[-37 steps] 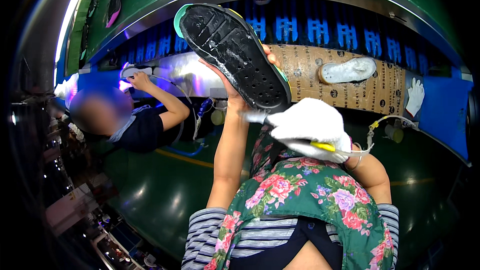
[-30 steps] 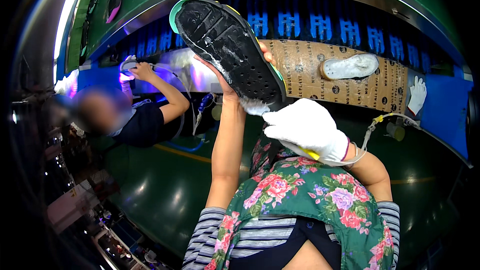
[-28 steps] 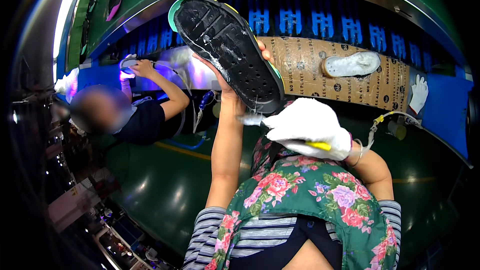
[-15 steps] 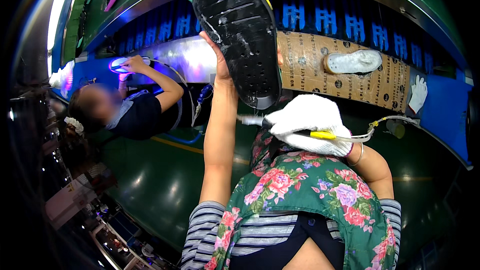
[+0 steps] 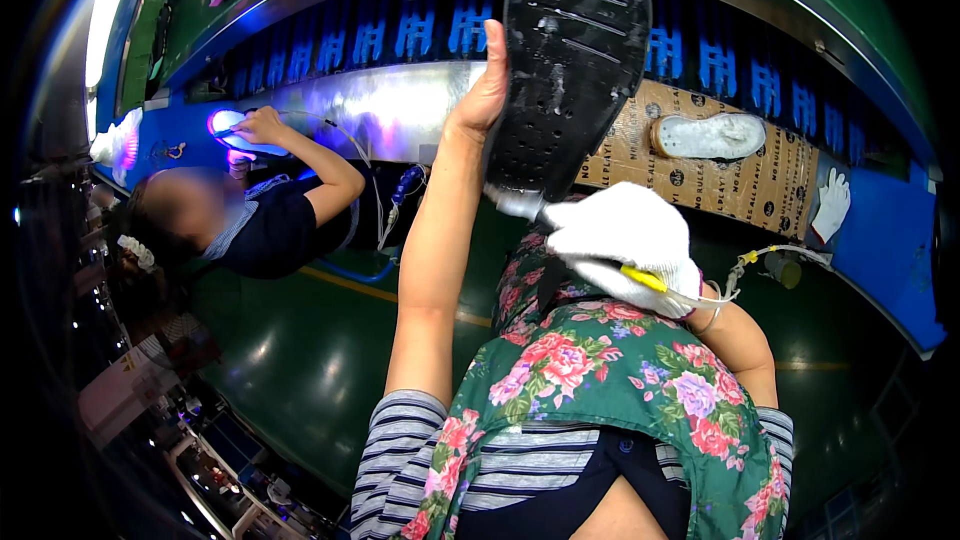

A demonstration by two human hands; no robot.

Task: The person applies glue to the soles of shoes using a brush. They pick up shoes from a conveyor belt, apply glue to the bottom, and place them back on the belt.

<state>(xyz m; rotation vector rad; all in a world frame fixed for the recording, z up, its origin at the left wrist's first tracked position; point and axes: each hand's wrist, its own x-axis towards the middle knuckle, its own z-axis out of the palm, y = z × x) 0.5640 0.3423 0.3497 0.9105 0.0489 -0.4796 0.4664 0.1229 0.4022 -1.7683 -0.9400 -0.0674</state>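
A black shoe sole (image 5: pixel 570 60) with rows of small holes, grooves and white smears stands raised in front of me, its far end cut off by the top edge. My bare left hand (image 5: pixel 482 98) grips it along its left side, thumb showing and the other fingers hidden behind it. My right hand (image 5: pixel 630 245), in a white knit glove, is closed round a brush (image 5: pixel 520 204) with a yellow part on its handle. The pale bristles touch the sole's near end. From the handle a clear tube (image 5: pixel 738 278) runs off to the right.
A whitish sole (image 5: pixel 712 136) lies on printed brown cardboard (image 5: pixel 672 180) on the bench. Farther right is a white glove (image 5: pixel 832 205). At left a co-worker (image 5: pixel 290 215) handles a sole under violet light. Blue-lit slats (image 5: pixel 413 32) line the bench's back.
My left hand has carried the black sole to the right and slightly up. The brush tip, apart from it before, now meets its near end.
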